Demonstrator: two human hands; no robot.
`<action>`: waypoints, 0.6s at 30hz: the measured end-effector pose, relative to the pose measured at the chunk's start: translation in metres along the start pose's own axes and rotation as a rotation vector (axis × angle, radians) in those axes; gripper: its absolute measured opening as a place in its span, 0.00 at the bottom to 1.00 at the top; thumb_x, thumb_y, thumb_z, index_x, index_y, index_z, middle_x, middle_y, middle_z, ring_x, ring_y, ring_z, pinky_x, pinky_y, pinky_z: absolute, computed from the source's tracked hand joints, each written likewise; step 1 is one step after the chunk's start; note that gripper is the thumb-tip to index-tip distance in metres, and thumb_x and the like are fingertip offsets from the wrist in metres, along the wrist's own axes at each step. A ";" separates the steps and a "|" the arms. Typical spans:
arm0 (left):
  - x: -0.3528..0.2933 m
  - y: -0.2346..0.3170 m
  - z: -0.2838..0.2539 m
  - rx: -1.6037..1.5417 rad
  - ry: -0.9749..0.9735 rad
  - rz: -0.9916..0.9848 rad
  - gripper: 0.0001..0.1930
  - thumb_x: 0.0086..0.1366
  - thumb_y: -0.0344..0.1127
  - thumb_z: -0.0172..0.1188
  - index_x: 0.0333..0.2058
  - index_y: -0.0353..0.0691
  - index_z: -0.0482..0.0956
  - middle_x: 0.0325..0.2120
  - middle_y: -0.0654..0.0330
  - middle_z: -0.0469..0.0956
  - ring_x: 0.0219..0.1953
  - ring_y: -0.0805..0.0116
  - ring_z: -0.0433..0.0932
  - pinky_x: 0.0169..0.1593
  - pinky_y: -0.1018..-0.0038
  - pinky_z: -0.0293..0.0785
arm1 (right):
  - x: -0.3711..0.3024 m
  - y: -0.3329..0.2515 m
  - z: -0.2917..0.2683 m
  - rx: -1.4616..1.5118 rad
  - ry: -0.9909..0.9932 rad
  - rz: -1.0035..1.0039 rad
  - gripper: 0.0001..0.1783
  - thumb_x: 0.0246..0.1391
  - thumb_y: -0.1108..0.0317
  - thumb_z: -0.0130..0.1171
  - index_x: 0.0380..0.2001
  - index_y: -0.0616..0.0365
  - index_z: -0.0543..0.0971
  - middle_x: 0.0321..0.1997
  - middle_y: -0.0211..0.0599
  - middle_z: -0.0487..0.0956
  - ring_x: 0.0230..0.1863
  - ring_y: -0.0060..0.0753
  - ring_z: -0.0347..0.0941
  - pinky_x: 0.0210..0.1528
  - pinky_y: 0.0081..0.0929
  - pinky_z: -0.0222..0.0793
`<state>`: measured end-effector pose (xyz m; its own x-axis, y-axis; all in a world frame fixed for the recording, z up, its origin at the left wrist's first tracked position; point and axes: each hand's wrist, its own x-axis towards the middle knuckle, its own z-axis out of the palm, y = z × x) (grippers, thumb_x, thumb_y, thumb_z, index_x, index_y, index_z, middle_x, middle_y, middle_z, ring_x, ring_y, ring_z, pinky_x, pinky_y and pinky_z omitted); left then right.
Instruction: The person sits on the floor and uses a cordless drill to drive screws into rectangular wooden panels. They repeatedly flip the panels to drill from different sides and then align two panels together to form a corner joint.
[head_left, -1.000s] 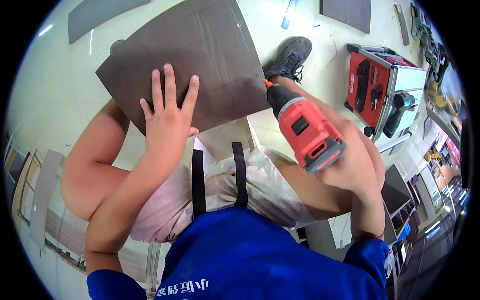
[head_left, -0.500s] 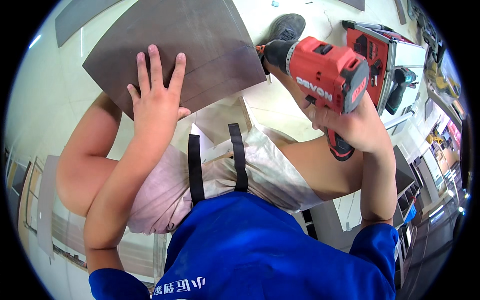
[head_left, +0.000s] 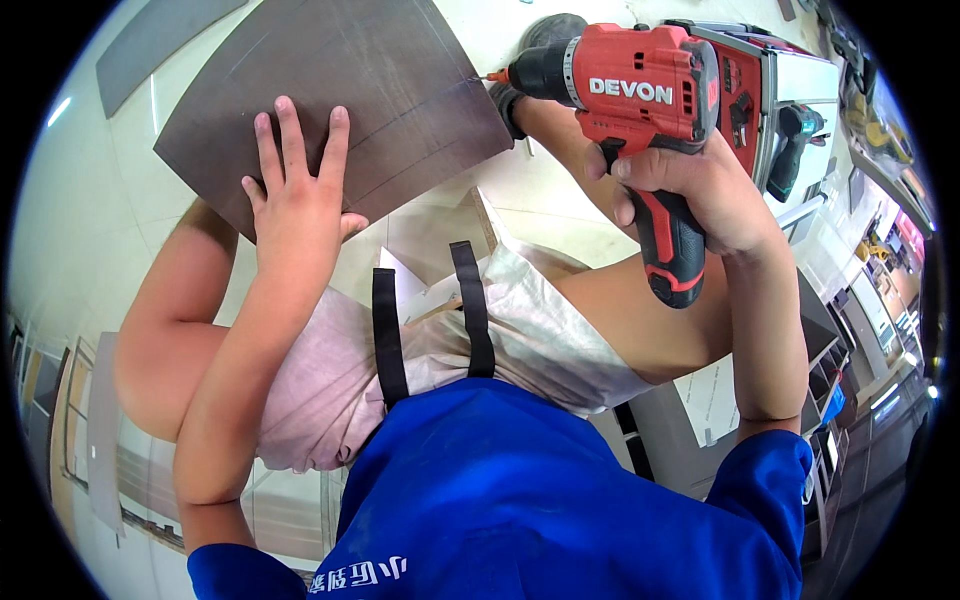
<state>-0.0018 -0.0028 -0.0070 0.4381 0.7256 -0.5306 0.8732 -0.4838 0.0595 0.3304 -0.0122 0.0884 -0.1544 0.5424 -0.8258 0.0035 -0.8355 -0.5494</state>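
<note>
My left hand (head_left: 297, 205) lies flat with fingers spread on a dark brown panel (head_left: 400, 130) that rests in front of my knees. Faint lines run across the panel's face. In my right hand (head_left: 690, 185) is a red and black cordless drill (head_left: 640, 85), gripped by its handle. The drill points left, and its orange-collared bit (head_left: 495, 76) is at the panel's right edge, near one of the lines. Whether the tip touches the panel I cannot tell. The panel's underside is hidden.
A red and silver tool case (head_left: 750, 100) stands at the right, with a teal and black drill (head_left: 795, 150) on it. Another dark panel (head_left: 150, 55) lies on the pale floor at the upper left. My shoe (head_left: 550, 32) is just behind the drill's nose.
The drill has swung to a more level, side-on pose and moved slightly up in view. Its bit now shows at the panel's edge. My left hand stays on the panel.
</note>
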 end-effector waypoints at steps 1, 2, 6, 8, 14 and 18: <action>0.000 0.000 0.000 -0.004 -0.005 -0.003 0.62 0.41 0.47 0.82 0.74 0.59 0.53 0.76 0.44 0.37 0.76 0.36 0.43 0.56 0.31 0.74 | 0.000 -0.001 0.001 0.006 0.002 0.008 0.14 0.52 0.74 0.64 0.43 0.61 0.79 0.36 0.33 0.81 0.26 0.24 0.77 0.30 0.22 0.75; -0.001 0.000 0.000 -0.010 0.000 0.000 0.62 0.41 0.46 0.82 0.74 0.59 0.53 0.76 0.44 0.37 0.76 0.36 0.43 0.56 0.31 0.73 | -0.001 -0.002 0.001 0.012 0.004 0.016 0.14 0.52 0.74 0.64 0.43 0.61 0.79 0.35 0.33 0.81 0.26 0.23 0.77 0.30 0.22 0.75; -0.001 0.000 -0.002 -0.028 0.009 0.012 0.62 0.42 0.45 0.82 0.74 0.59 0.53 0.75 0.44 0.37 0.75 0.35 0.43 0.56 0.30 0.73 | -0.002 -0.003 0.007 -0.132 -0.041 -0.042 0.14 0.52 0.75 0.62 0.43 0.62 0.78 0.34 0.31 0.79 0.26 0.23 0.76 0.30 0.23 0.75; -0.001 -0.001 -0.002 -0.027 0.006 0.015 0.61 0.42 0.45 0.82 0.74 0.59 0.53 0.75 0.44 0.37 0.75 0.35 0.43 0.57 0.29 0.72 | -0.004 -0.005 0.015 -0.212 -0.008 -0.060 0.13 0.52 0.76 0.62 0.42 0.62 0.78 0.32 0.30 0.78 0.27 0.23 0.76 0.31 0.25 0.75; 0.000 -0.001 0.001 0.002 -0.002 -0.003 0.61 0.44 0.46 0.81 0.74 0.60 0.51 0.75 0.43 0.38 0.75 0.35 0.43 0.57 0.30 0.72 | -0.004 -0.017 0.021 -0.504 -0.032 -0.080 0.12 0.47 0.73 0.60 0.37 0.64 0.75 0.28 0.33 0.77 0.28 0.25 0.77 0.33 0.28 0.75; 0.003 -0.002 0.000 -0.006 0.006 0.006 0.60 0.45 0.47 0.81 0.74 0.60 0.51 0.75 0.42 0.39 0.76 0.35 0.42 0.58 0.29 0.71 | 0.004 -0.032 0.021 -0.633 -0.059 -0.072 0.17 0.49 0.74 0.61 0.44 0.64 0.76 0.27 0.33 0.78 0.26 0.23 0.77 0.29 0.24 0.72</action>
<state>-0.0019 0.0000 -0.0081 0.4447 0.7257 -0.5249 0.8717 -0.4854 0.0674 0.3086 0.0149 0.1053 -0.2303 0.5739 -0.7858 0.5713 -0.5740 -0.5866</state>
